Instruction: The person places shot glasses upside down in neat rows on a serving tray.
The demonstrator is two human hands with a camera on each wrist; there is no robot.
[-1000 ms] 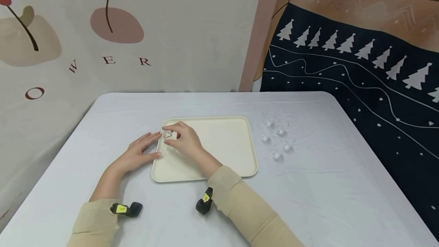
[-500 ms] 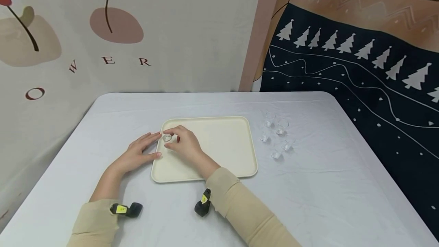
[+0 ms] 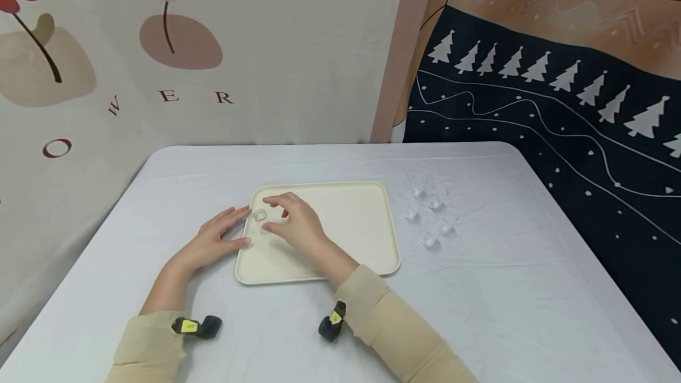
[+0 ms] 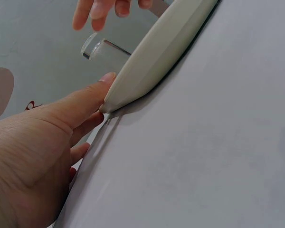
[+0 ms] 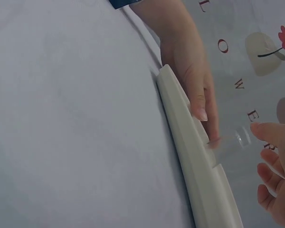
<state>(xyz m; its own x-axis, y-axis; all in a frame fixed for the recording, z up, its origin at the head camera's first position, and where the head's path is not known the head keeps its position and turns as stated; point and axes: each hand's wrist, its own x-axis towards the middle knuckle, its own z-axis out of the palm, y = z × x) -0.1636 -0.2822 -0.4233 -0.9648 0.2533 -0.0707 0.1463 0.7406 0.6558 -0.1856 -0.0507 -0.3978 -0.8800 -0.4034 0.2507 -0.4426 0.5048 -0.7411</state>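
Note:
A small clear cup (image 3: 260, 216) stands near the left edge of the cream tray (image 3: 340, 229). In the left wrist view the cup (image 4: 107, 52) has a thick clear band at its top end; the tray's rim hides its foot. My right hand (image 3: 298, 223) hovers just right of it, thumb and forefinger spread apart and off the cup. Fingers of my left hand (image 3: 215, 238) lie fairly straight against the tray's left side, the thumb at its rim. The right wrist view shows the right hand (image 5: 278, 171) beside the cup with nothing in its grasp.
Several clear cups (image 3: 434, 201) stand in a loose cluster on the white tablecloth (image 3: 479, 288), right of the tray. Printed cloths (image 3: 298, 75) hang behind the table. A small black camera (image 3: 332, 321) sits on each wrist.
The right hand held the clear cup, drew it slightly toward the front of the tray, then let go and shifted right. The left hand stays in place.

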